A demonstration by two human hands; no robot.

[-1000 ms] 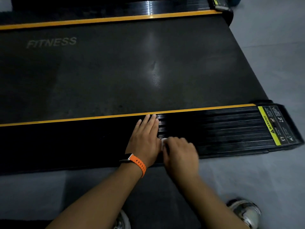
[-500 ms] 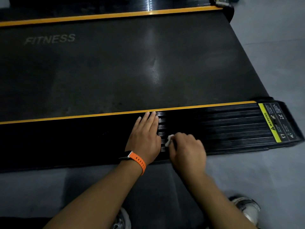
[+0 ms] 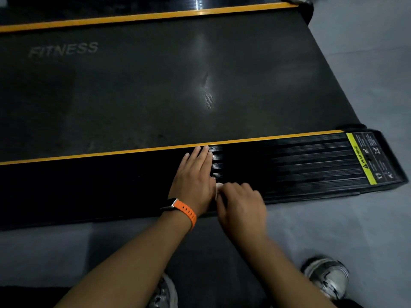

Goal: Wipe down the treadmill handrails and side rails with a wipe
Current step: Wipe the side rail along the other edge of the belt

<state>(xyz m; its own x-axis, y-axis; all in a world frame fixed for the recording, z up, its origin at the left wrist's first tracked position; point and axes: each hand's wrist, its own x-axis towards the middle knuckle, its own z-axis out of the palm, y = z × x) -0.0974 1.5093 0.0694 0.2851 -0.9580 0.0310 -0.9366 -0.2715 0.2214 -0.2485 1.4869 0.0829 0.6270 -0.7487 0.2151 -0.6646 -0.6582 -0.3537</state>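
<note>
Wipe (image 3: 219, 187), seemingly pinched in the curled right hand (image 3: 242, 203), should track side rail (image 3: 289, 165) grooves firmly; left hand (image 3: 193, 181) braces flat-fingered.

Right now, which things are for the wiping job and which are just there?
For the job: wipe, right hand gripping it, left hand flat on the side rail.
Just there: running belt, warning sticker, orange watch, shoe, floor.
</note>
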